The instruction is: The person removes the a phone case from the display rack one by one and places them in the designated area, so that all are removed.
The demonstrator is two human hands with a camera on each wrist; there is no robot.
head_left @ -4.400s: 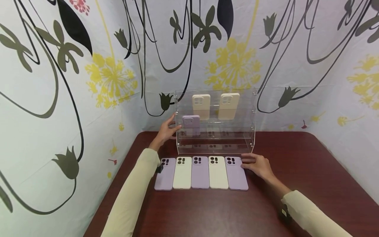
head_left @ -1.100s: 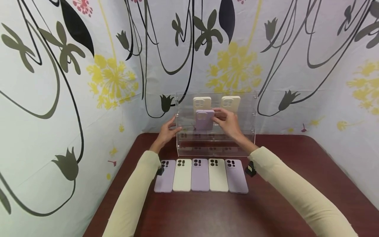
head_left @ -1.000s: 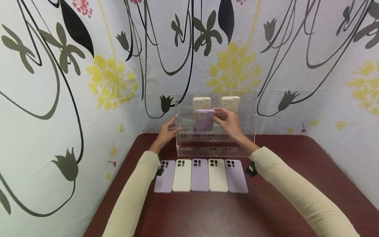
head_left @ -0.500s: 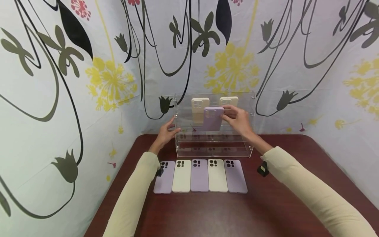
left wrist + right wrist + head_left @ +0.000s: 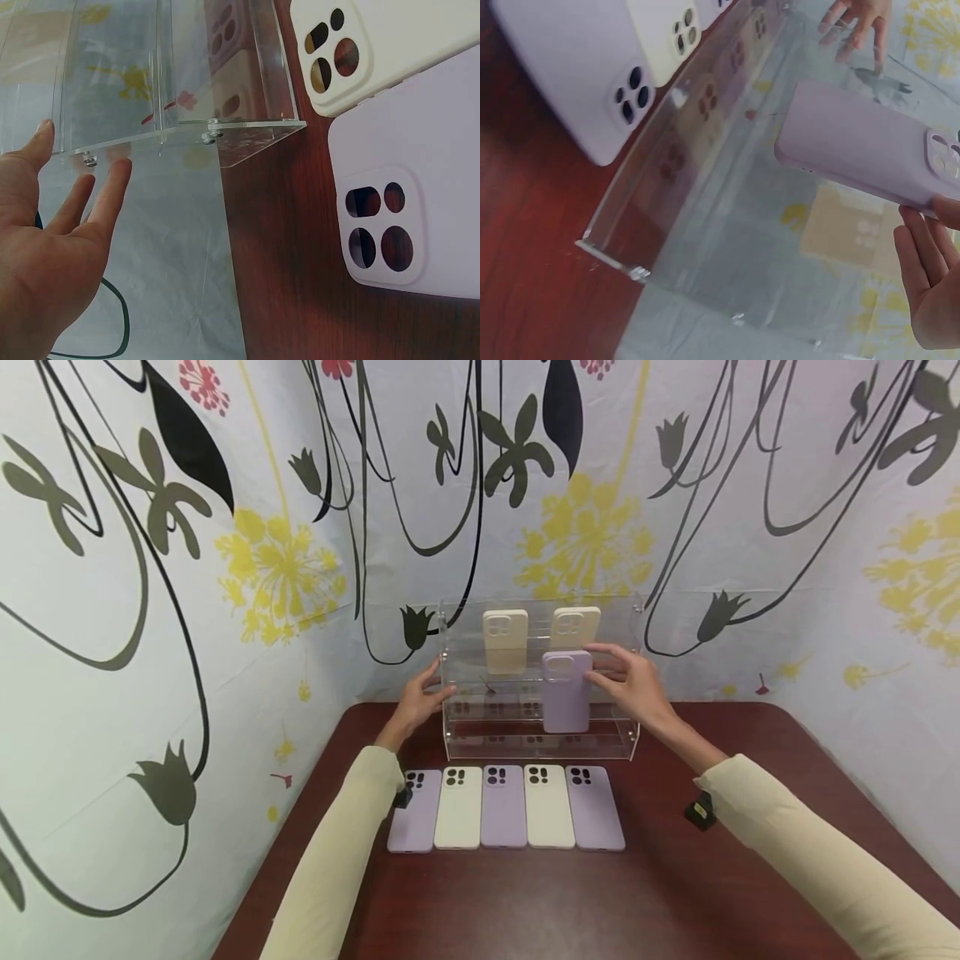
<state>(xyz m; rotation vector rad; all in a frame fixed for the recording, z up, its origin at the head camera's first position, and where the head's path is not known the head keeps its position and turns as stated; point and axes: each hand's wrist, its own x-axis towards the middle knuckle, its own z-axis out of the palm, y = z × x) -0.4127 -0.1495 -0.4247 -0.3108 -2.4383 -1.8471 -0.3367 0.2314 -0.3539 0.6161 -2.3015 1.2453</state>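
Wall cloth (image 5: 420,510): flowered fabric right behind the stand and along the left; I'd expect little room that way.
Table (image 5: 480,910): dark red wood, with a broad stretch on the near side for the arms to move over.
Clear stand (image 5: 525,685): see-through tiers at the table's far half; its thin sides and front lips look easy to bump.
Row of 5 cases (image 5: 504,806): lilac and cream by turns, lying flat side by side just in front of the stand.
Left hand (image 5: 415,697): thumb and fingers spread, touching the stand's left side, no case in it.
Right hand (image 5: 637,685): a narrow pinch on a lilac case (image 5: 566,692), at the upper part of its right long edge.
2 cream cases (image 5: 506,642): upright on a higher tier, apart.
Lilac case: upright before the stand, partly hiding the right cream case. Probably light, slightly bendy, grippy and hard to break; the long edges seem the best hold.
Gap under it: I can't tell whether its bottom edge touches a tier.
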